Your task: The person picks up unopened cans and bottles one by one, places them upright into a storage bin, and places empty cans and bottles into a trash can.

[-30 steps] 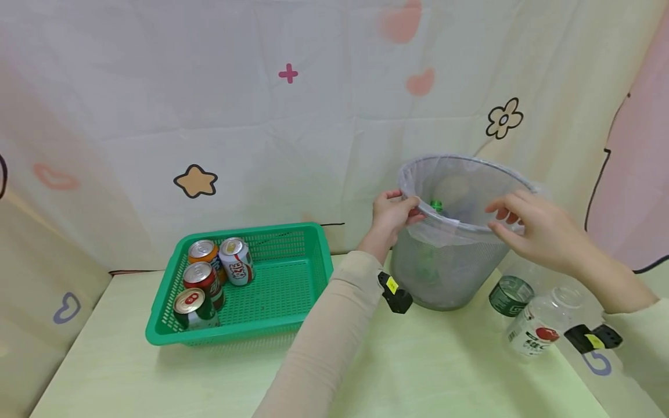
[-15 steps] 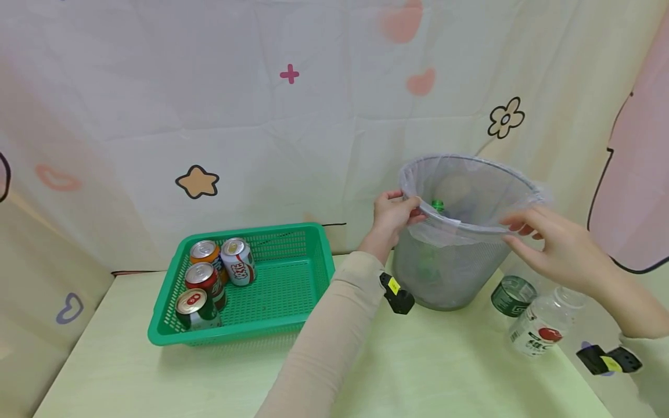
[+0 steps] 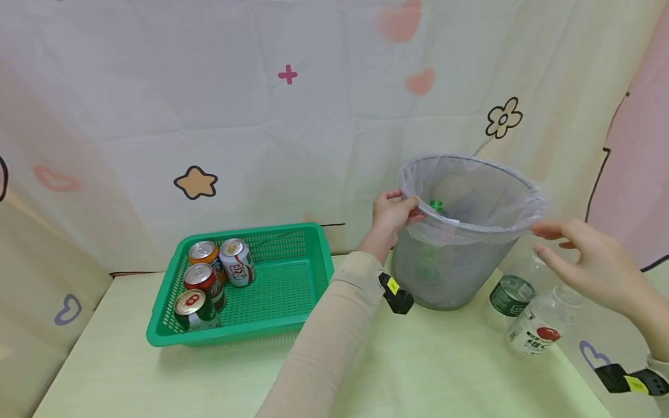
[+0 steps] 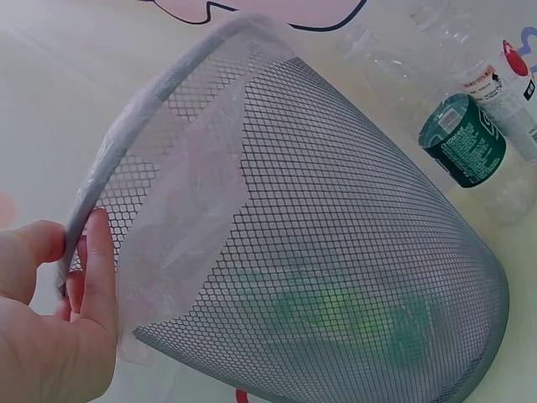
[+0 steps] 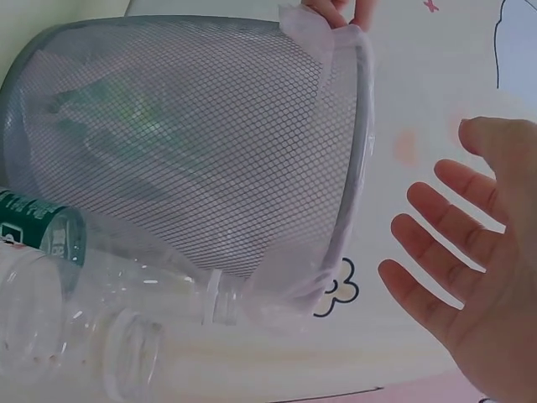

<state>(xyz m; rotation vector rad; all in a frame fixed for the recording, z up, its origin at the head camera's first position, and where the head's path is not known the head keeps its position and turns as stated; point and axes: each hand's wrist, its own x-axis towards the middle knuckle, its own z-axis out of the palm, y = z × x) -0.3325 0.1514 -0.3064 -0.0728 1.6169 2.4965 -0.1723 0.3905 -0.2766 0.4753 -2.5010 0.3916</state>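
Observation:
A grey mesh wastebasket (image 3: 449, 278) with a clear plastic liner (image 3: 434, 234) over its rim stands at the right. My left hand (image 3: 389, 220) pinches that rim and liner at the near left, thumb on top. Inside, a green bottle neck (image 3: 436, 205) shows, and green shapes blur through the mesh. To the right, my right hand (image 3: 596, 261) hovers empty with fingers apart, also seen in the right wrist view. Below it are two clear bottles: one with a green label (image 3: 512, 295), the other with a white label and red fruit picture (image 3: 538, 334).
On the left of the pale green table (image 3: 418, 371) a green plastic basket (image 3: 277, 331) holds several drink cans (image 3: 237, 261) at its left end. A printed cloth (image 3: 261, 145) hangs behind. The bottles stand near the table's right edge.
My right hand has moved right and down, away from the wastebasket's opening, to above the bottles. The left hand has kept its grip on the rim.

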